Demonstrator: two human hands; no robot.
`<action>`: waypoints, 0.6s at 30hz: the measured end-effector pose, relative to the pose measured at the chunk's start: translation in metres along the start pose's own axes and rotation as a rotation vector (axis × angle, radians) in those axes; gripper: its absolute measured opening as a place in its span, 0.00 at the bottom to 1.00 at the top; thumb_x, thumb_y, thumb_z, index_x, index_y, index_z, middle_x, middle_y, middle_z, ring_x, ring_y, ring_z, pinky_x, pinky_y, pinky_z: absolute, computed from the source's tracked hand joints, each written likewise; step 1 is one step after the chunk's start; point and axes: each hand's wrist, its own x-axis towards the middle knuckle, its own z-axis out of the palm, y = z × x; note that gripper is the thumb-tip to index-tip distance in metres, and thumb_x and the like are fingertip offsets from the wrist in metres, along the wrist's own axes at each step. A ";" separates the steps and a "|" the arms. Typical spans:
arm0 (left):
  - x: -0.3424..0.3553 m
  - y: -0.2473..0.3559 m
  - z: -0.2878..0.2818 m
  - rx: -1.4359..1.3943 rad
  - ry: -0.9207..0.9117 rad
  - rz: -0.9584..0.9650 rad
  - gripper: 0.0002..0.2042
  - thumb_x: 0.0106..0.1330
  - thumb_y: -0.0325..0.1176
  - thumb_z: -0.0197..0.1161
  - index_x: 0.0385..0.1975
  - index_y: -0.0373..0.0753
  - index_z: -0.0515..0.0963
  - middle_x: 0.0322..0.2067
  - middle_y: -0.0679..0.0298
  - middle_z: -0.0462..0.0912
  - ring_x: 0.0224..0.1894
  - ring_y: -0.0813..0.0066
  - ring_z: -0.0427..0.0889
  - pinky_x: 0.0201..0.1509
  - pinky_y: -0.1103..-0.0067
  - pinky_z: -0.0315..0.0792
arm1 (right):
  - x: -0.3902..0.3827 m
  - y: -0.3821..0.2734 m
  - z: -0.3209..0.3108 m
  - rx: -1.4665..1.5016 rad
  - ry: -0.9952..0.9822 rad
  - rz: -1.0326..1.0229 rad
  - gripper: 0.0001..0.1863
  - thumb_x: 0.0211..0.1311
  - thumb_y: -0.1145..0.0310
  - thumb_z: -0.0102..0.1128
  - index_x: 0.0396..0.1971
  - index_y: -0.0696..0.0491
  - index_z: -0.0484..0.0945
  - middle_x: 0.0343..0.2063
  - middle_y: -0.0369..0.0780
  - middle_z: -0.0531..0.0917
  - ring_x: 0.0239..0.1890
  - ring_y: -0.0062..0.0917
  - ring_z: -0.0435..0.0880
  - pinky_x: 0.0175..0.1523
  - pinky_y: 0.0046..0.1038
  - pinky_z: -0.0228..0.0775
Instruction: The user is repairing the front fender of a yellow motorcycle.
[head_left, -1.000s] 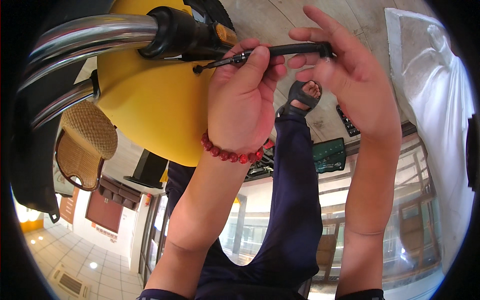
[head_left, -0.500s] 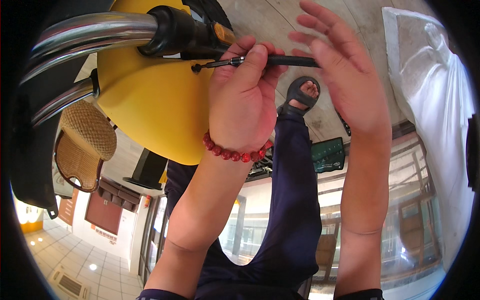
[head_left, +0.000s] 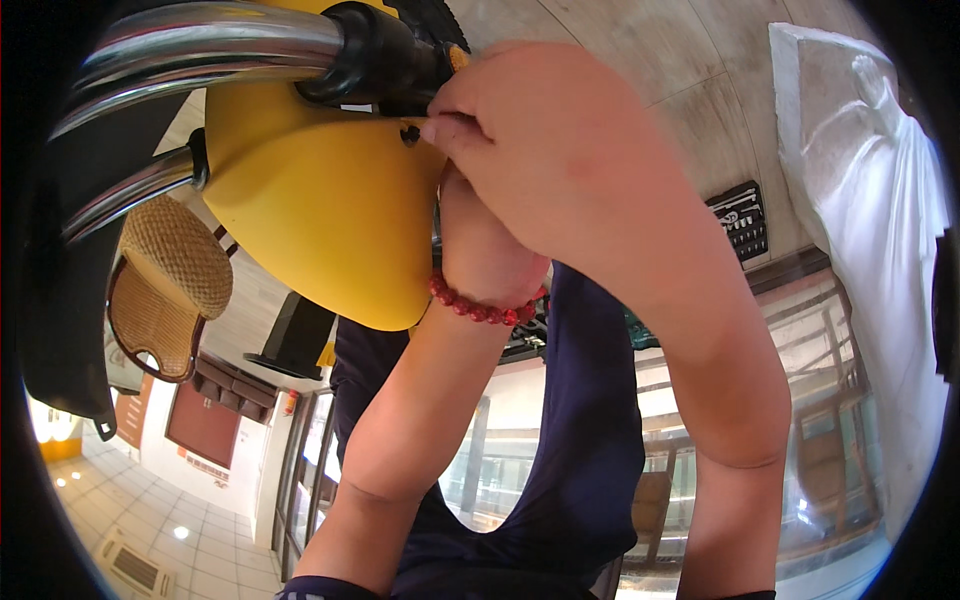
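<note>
My right hand [head_left: 560, 140] reaches across in front of my left hand. Its thumb and forefinger are pinched together beside a dark hole [head_left: 410, 134] in the yellow curved body panel [head_left: 310, 215]. Whatever sits between those fingertips is too hidden to make out. Behind it is my left hand [head_left: 485, 245], with a red bead bracelet [head_left: 482, 312] around the wrist; its fingers are covered by the right hand. The slim black screwdriver seen earlier does not show now.
Chrome tubes [head_left: 220, 45] with a black sleeve [head_left: 365, 55] run above the panel. A tool case [head_left: 740, 222] lies on the floor to the right, near a white relief figure [head_left: 890, 170]. A wicker chair [head_left: 160, 290] stands at the left.
My right hand has swung left from the open air to the panel hole, its fingers closing into a pinch. It now covers my left hand's fingers, and the screwdriver is out of sight.
</note>
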 end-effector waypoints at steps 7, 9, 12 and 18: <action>-0.010 -0.021 -0.023 -0.060 -0.007 -0.167 0.20 0.65 0.32 0.58 0.56 0.41 0.62 0.51 0.66 0.70 0.53 0.76 0.71 0.53 0.75 0.69 | 0.005 -0.007 0.015 -0.161 -0.094 0.026 0.12 0.55 0.62 0.56 0.26 0.55 0.81 0.24 0.47 0.79 0.33 0.42 0.79 0.39 0.40 0.71; -0.026 -0.027 -0.029 0.035 0.009 -0.201 0.20 0.64 0.30 0.60 0.54 0.40 0.64 0.51 0.66 0.71 0.52 0.76 0.72 0.53 0.75 0.69 | 0.005 -0.010 0.015 -0.128 -0.087 0.037 0.12 0.55 0.62 0.56 0.25 0.55 0.81 0.24 0.48 0.79 0.32 0.42 0.79 0.39 0.40 0.71; -0.044 -0.035 -0.039 0.438 -0.111 -0.087 0.18 0.62 0.26 0.61 0.50 0.38 0.67 0.49 0.65 0.74 0.49 0.77 0.74 0.53 0.77 0.69 | 0.002 -0.014 0.016 0.011 -0.055 0.107 0.12 0.55 0.63 0.56 0.26 0.56 0.81 0.24 0.48 0.79 0.32 0.43 0.80 0.39 0.40 0.71; -0.073 -0.036 -0.047 0.619 -0.040 -0.139 0.11 0.61 0.19 0.57 0.43 0.33 0.71 0.42 0.64 0.79 0.43 0.76 0.78 0.52 0.80 0.70 | -0.002 -0.009 0.026 0.256 0.028 0.139 0.09 0.50 0.69 0.56 0.25 0.60 0.81 0.23 0.49 0.81 0.30 0.43 0.82 0.37 0.36 0.76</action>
